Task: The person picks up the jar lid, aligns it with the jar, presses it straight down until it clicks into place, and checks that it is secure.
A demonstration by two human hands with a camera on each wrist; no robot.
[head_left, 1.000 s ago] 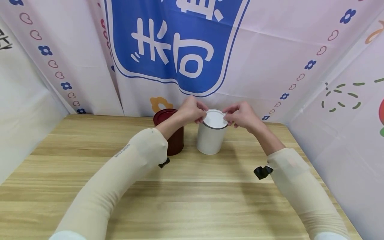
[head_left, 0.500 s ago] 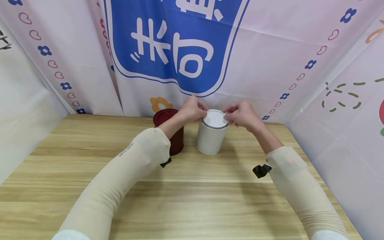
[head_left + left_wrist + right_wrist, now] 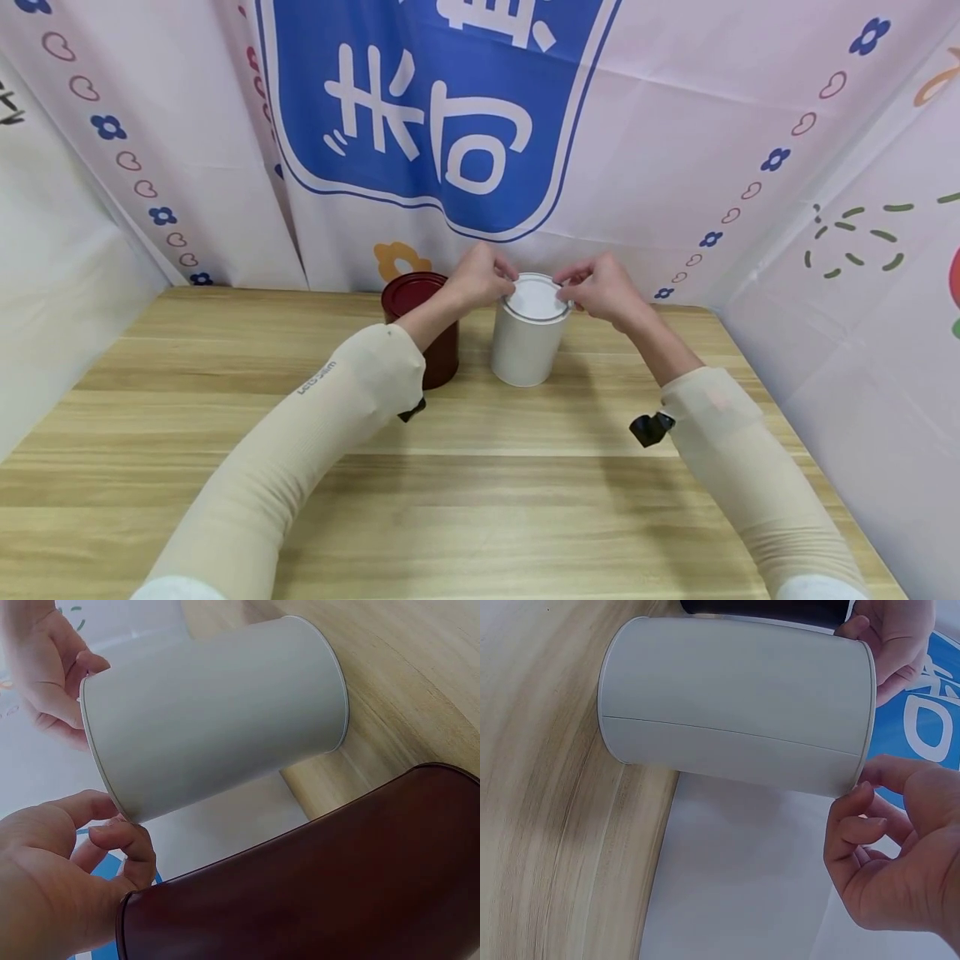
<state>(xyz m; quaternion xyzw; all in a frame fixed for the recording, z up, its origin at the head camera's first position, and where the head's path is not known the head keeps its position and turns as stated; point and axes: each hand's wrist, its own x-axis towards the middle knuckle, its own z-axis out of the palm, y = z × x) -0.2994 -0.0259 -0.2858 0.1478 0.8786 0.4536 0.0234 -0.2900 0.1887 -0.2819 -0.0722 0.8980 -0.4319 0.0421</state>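
Observation:
A white cylindrical can (image 3: pixel 527 354) stands upright on the table, its round white lid (image 3: pixel 536 297) lying level at the top, inside the rim. My left hand (image 3: pixel 480 277) pinches the lid's left edge. From the opposite side, my right hand (image 3: pixel 602 289) pinches the right edge. In the left wrist view, the left fingers (image 3: pixel 124 836) are bent right at the can's rim. The right wrist view shows the right fingers (image 3: pixel 851 817) likewise curled there. The can's upper face is hidden in both wrist views.
Left of the white can stands a dark red lidded can (image 3: pixel 441 350), partly behind my left forearm. The wooden table (image 3: pixel 480 517) ends at a printed cloth backdrop (image 3: pixel 637 167) close behind both cans. Cloth sides rise at left and right.
The dark band under the lid's front edge has given way to a pale rim, the lid now sitting lower in the can. Both hands stay at its edges with only slight shifts.

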